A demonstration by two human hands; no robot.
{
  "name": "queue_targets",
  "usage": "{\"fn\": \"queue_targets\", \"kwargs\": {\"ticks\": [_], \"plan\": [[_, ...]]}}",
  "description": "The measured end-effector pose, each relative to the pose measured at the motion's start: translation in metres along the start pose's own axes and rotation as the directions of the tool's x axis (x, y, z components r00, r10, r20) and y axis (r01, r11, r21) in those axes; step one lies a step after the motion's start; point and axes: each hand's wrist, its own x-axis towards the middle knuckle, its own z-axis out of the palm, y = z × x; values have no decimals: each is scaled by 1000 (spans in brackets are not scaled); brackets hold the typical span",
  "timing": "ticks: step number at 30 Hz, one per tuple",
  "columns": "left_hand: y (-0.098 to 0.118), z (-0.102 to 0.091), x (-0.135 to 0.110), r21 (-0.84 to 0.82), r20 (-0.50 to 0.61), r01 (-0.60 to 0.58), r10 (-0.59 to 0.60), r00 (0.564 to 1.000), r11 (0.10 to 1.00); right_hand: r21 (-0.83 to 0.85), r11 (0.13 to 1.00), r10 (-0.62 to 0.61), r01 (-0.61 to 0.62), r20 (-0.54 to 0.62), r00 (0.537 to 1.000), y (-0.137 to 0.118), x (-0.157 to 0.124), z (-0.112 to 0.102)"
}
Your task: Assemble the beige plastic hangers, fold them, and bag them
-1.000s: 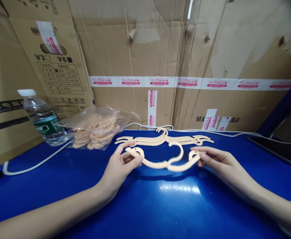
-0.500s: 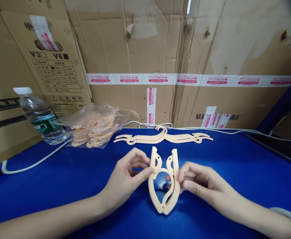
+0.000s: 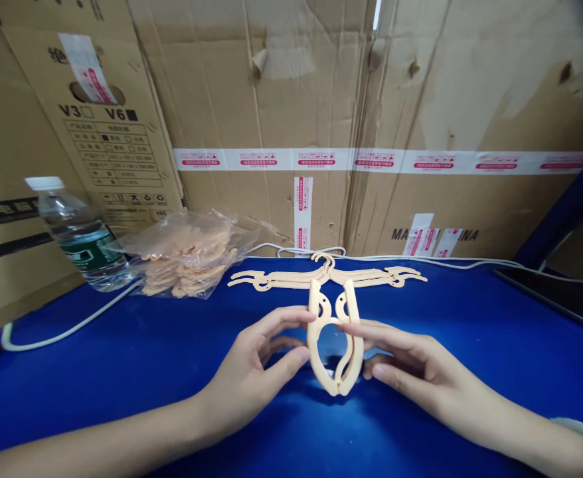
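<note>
A cream folding hanger (image 3: 313,358) stands folded in front of me, its two arms pointing up and its hook curled between them. At its left arm is my left hand (image 3: 264,362), with the index fingertip on the arm and the thumb against the edge lower down. My right hand (image 3: 414,365) is at the other arm. Its index finger reaches across that arm to the hook, while the thumb stays a little apart from the hanger. Behind it, unfolded cream hangers (image 3: 291,279) lie together, arms spread and hooks to the back.
A clear bag (image 3: 192,255) of cream hanger parts lies at the back left beside a water bottle (image 3: 89,245). Cardboard (image 3: 271,99) walls off the back. White cable (image 3: 72,335) runs over the blue table (image 3: 172,358). A dark flat device (image 3: 550,299) lies at the right.
The folded hanger has moved away from me and slightly right. My right index finger has shifted from the arm's outer side across to the hook.
</note>
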Motion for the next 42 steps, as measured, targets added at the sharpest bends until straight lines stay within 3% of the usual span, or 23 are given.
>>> {"fn": "queue_targets", "kwargs": {"ticks": [4,7,10,13,17,20,24,27,33,37,42], "plan": [[1,1,0,-67,139,63,-53,989,996,20,1000,-15,14,60,998,0,-1,1],[0,1,2,-96,126,96,-84,989,991,2,999,-35,35,71,997,1,-2,1],[-2,0,5,-124,99,127,-115,988,984,-133,989,-63,67,35,997,2,-4,-1],[-3,0,4,-93,160,129,-113,981,987,-313,945,-85,95,42,995,2,-7,-4],[-1,-3,0,146,198,-55,25,980,988,-513,843,-129,161,98,987,0,-7,-6],[-2,-6,-1,417,240,-214,120,963,884,-608,768,-144,202,145,979,-1,-6,-6],[-8,-7,-2,591,292,-252,88,952,766,-697,677,-116,237,218,969,1,-3,-5],[-10,-7,-3,641,296,-256,75,952,723,-724,647,-112,238,219,969,4,-3,-5],[-3,-5,-6,681,261,-303,165,951,667,-737,634,-160,234,172,972,0,-5,-8],[0,-3,-11,713,302,-350,183,935,608,-731,606,-201,313,241,950,-8,-7,-9],[-3,-3,-11,734,322,-348,153,934,583,-777,528,-155,342,308,939,-8,-7,-9]]}}
